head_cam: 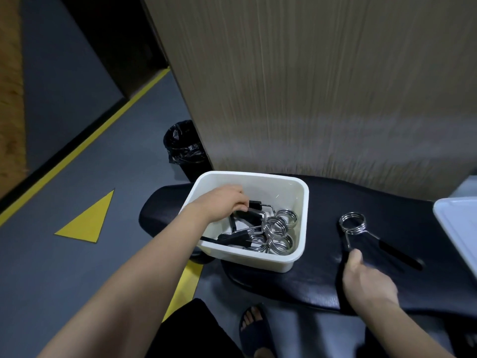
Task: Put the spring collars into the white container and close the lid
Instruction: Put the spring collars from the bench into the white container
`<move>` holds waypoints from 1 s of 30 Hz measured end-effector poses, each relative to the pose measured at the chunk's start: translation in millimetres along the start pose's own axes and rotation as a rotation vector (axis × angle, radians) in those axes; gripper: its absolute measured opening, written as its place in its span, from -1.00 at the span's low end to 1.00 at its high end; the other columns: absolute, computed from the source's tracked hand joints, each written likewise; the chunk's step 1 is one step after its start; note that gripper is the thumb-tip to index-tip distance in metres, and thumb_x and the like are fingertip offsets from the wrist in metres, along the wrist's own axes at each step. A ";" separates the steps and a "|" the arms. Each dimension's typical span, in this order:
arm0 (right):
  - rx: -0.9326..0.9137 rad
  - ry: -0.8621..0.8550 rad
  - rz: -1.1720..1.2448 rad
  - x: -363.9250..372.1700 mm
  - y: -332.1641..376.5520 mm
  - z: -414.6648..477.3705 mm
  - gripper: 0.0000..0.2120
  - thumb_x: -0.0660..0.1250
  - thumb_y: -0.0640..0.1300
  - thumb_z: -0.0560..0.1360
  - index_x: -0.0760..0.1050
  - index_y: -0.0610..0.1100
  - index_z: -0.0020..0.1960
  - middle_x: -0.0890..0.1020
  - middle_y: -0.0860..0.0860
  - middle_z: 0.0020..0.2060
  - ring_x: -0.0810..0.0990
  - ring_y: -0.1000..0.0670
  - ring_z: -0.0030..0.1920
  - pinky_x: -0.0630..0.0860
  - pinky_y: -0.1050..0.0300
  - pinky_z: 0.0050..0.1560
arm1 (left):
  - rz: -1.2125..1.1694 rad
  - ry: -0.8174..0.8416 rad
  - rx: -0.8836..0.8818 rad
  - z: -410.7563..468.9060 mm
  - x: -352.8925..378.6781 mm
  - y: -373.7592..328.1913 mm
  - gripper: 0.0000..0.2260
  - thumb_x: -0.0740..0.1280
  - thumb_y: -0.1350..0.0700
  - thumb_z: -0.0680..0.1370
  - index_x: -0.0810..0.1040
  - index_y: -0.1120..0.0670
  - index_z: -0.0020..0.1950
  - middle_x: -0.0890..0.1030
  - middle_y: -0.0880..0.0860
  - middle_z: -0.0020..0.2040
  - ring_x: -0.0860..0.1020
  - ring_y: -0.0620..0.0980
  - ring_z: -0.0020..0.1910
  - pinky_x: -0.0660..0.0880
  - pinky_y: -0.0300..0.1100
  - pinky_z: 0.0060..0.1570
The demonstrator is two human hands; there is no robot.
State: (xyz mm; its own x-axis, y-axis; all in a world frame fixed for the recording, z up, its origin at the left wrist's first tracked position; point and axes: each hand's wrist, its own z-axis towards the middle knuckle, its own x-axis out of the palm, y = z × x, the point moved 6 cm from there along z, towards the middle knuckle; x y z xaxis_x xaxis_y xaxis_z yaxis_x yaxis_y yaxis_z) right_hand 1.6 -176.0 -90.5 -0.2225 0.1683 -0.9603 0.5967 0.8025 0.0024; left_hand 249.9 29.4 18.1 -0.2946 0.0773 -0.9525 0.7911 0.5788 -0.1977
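The white container (300,223) stands open on a black padded bench (322,275). Several chrome spring collars with black handles (273,231) lie piled inside it. My left hand (224,202) reaches into the container, its fingers closed on the black handle of a collar at the top of the pile. One more spring collar (353,223) lies on the bench to the right of the container. My right hand (366,280) grips the near handle of that collar. The white lid (459,228) rests at the right edge of the view.
A wood-grain wall panel (309,86) rises right behind the bench. A black lined trash bin (184,148) stands on the grey floor at the bench's far left. Yellow floor markings (87,220) lie to the left. My sandalled foot (254,329) is below the bench edge.
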 end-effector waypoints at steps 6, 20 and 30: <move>-0.005 -0.006 -0.017 4.0 -0.5 2.0 -0.77 0.03 -0.32 0.51 0.19 -0.17 0.15 0.67 -0.07 -0.02 0.68 -0.09 0.00 0.40 0.06 -0.24 | 0.321 -0.235 0.150 13.0 -6.8 -36.3 -0.83 0.26 -0.02 0.61 0.63 -0.03 0.01 0.62 -0.06 -0.01 0.56 0.05 0.03 0.47 -0.12 -0.09; -0.022 0.000 -0.046 3.7 -0.4 2.0 -0.76 0.03 -0.34 0.51 0.19 -0.18 0.17 0.68 -0.07 0.00 0.68 -0.08 0.00 0.41 0.09 -0.22 | 0.090 0.017 0.005 9.7 15.9 -32.4 -0.72 0.21 0.03 0.67 0.57 -0.09 0.33 0.64 -0.02 0.23 0.56 0.08 0.20 0.51 -0.04 0.11; -0.004 0.057 0.203 -13.0 -7.9 -4.2 -0.91 0.03 -0.21 0.58 0.19 -0.14 0.08 0.64 -0.18 0.06 0.62 -0.24 0.05 0.41 -0.03 -0.07 | -0.321 -0.386 -0.248 -40.0 -4.2 -40.8 -0.70 0.25 0.10 0.65 0.57 -0.02 0.36 0.64 -0.02 0.26 0.60 0.02 0.19 0.46 -0.19 0.22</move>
State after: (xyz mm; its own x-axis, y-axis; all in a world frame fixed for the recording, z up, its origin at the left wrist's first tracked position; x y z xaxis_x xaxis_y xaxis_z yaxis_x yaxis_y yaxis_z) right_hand -3.5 -182.1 -76.9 -0.1415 0.3593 -0.9224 0.6311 0.7506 0.1956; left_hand 197.4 37.9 39.4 -0.2455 -0.4101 -0.8784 0.5301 0.7018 -0.4758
